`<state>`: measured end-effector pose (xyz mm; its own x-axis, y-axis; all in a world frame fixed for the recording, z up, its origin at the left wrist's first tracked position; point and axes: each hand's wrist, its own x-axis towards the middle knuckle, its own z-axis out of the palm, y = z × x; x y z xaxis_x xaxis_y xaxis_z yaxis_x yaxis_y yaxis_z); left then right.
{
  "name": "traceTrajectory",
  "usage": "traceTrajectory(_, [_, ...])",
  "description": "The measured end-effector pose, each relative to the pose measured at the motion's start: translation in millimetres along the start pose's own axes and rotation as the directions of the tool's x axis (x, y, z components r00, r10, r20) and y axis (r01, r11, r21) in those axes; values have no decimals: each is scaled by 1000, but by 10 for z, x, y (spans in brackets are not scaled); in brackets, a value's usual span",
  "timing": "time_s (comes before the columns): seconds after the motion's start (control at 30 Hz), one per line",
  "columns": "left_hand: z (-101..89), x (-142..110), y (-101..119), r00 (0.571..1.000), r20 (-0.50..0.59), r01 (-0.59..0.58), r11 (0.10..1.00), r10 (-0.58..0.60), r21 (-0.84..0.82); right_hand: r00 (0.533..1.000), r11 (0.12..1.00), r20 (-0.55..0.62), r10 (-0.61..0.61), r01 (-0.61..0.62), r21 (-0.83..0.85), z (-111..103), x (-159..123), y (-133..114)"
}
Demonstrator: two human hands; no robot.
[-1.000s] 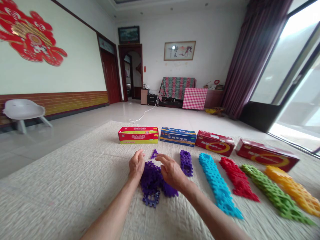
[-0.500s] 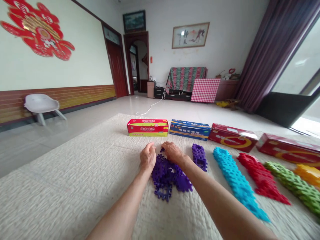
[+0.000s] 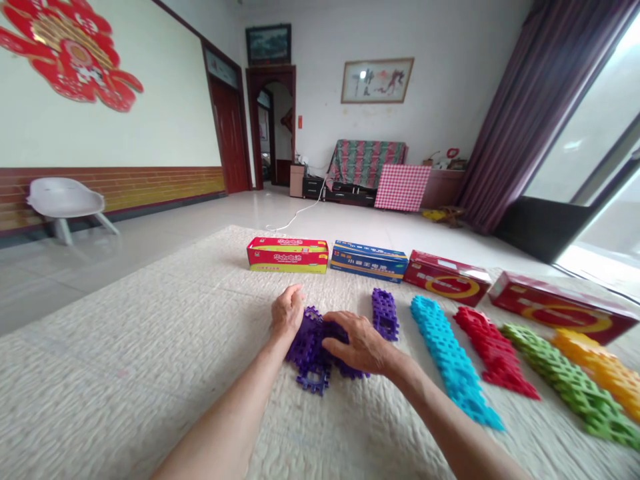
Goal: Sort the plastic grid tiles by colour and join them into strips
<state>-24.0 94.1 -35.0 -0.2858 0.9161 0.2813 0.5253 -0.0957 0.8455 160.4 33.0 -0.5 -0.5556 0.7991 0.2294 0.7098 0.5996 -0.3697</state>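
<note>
A heap of purple interlocking plastic pieces (image 3: 306, 347) with notched edges lies on the mat between my hands. My left hand (image 3: 289, 312) stands against the heap's left side, fingers curled; what they hold, if anything, is hidden. Over the heap's right part, my right hand (image 3: 357, 339) reaches palm down, its thumb apart from the fingers and touching purple pieces. It covers some of them. To its right lies a short purple strip of joined pieces (image 3: 385, 315).
Rows of blue pieces (image 3: 450, 357), red pieces (image 3: 493, 350), green pieces (image 3: 565, 377) and yellow pieces (image 3: 600, 363) lie at the right. Behind stand a red-yellow box (image 3: 287, 256), a blue box (image 3: 369, 261) and two dark red boxes (image 3: 445, 279), all on the pale mat (image 3: 125, 373).
My right hand has drawn back from the heap's far edge and now lies over its right part, thumb apart. My left hand stays at the left side. The view has turned slightly right.
</note>
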Motion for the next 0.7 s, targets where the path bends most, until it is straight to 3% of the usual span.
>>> traceTrajectory(0.17, [42, -3, -39, 993, 107, -60, 998, 58, 17, 997, 996, 73, 22, -29, 90, 118, -211, -26])
traceTrajectory(0.3, [61, -1, -54, 959, 235, -160, 987, 161, -24, 998, 991, -25, 50, -46, 128, 259, -247, -60])
traceTrajectory(0.47, [27, 18, -66, 937, 296, -153, 979, 188, -135, 994, 968, -94, -57, 78, 239, 257, -236, -81])
traceTrajectory(0.7, [25, 32, -90, 950, 259, -132, 977, 172, -166, 993, 990, 111, 31, -46, 137, 98, -266, -81])
